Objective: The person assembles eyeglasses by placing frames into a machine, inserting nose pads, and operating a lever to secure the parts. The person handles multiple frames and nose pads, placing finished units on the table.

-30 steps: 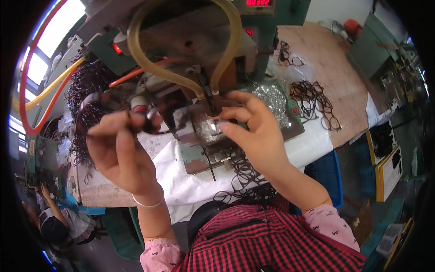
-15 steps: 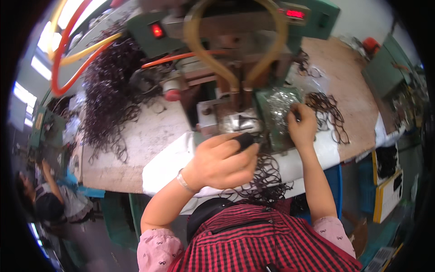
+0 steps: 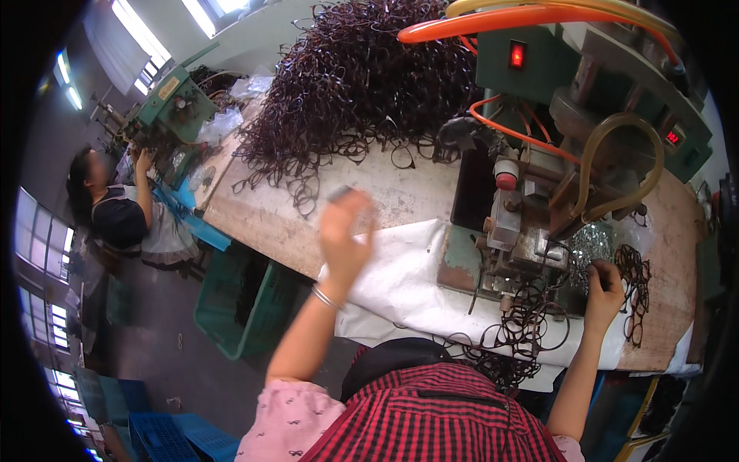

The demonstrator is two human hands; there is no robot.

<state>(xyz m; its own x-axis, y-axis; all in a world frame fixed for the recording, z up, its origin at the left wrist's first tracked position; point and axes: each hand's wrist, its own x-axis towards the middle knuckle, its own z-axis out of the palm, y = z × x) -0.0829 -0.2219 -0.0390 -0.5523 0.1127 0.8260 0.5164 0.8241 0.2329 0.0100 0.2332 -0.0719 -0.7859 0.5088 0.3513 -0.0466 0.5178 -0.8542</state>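
My left hand (image 3: 344, 235), blurred by motion, is raised over the table left of the machine; a dark patch shows at its fingertips, and I cannot make out whether it is a finger cover or a held thing. Beside the heap of small shiny metal parts (image 3: 591, 245) is my right hand (image 3: 607, 288), its fingers pinched together and dark at the tips. What the pinch holds, if anything, is too small to name. Between the hands stands a green bench press machine (image 3: 504, 223) with a metal fixture. Several dark eyeglass frames (image 3: 531, 327) lie in front of it.
A large pile of dark brown eyeglass frames (image 3: 362, 77) covers the back of the table. More frames (image 3: 635, 292) lie at the right. White cloth (image 3: 396, 262) drapes the front edge. A green crate (image 3: 231, 308) stands below left; a co-worker (image 3: 115, 204) sits beyond.
My view has swung left. My left hand has left the machine's front and risen leftward above the table. My right hand stays by the metal parts.
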